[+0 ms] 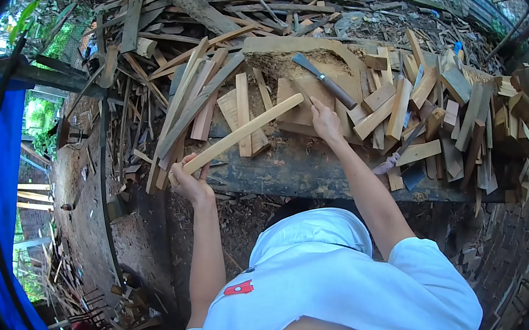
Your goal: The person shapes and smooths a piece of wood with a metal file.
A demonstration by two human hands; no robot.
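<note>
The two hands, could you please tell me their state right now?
Left hand: closed on the wooden strip.
Right hand: near the strip's far end; its grip cannot be told.

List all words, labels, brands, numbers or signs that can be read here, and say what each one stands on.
No text can be read anywhere in this picture.
Shirt: a red print and small dark marks beside it, too small to read or to tell whether they are lettering.
Wooden strip in the left hand: no lettering visible.
Tool with a dark handle: no readable mark.
</note>
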